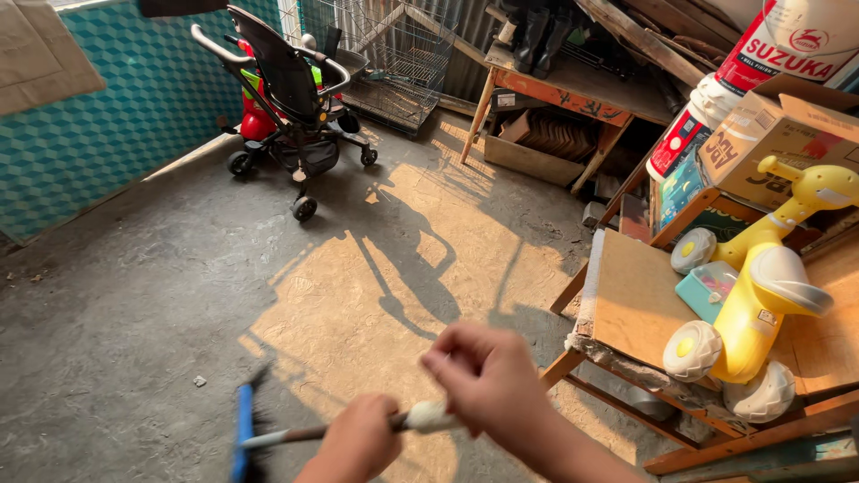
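Both my hands grip a long thin broom handle [295, 436] low in the head view. My left hand [358, 443] is wrapped round the shaft nearer the floor. My right hand [488, 380] closes over the upper end, where a pale wrapping [428, 417] covers the handle. The blue broom head [242, 429] with dark bristles touches the grey concrete floor [152, 304] at the lower left.
A black stroller [291, 98] stands at the back left by a teal tiled wall [98, 125]. A wire cage [394, 54] and a wooden table [555, 89] sit behind. On the right, a wooden platform [631, 300] carries a yellow ride-on toy [761, 295], boxes and buckets.
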